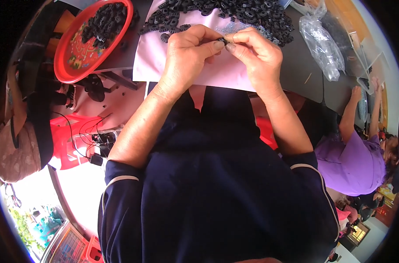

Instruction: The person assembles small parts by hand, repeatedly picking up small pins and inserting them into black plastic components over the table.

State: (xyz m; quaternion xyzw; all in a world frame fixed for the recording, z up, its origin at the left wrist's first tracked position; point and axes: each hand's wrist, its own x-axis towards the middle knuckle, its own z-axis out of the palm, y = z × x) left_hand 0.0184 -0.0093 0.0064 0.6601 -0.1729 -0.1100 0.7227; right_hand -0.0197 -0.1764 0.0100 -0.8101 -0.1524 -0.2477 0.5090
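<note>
Both hands meet over the near edge of a pink sheet (164, 61) that's spread on the dark counter (304, 70). The left hand (188, 55) and right hand (256, 52) have their fingers closed, pinching one small black part (221, 40) between the thumbs and forefingers — it's tiny and mostly covered, so I can't tell its exact shape. Just beyond the hands, at the far side of the pink sheet, sits a big heap of black ring-like pieces (234, 13), with a few strays close to the left hand. Left of the sheet there's a round red tray (63, 65) holding another pile of the same black bits. Right of the sheet lies a crumpled clear plastic bag (322, 44) on the counter. Further right of that, another person in a purple shirt (352, 162) reaches an arm onto the counter. Below the tray, to the left of the sheet — a red plastic stool (72, 131) with black cables draped over it.
</note>
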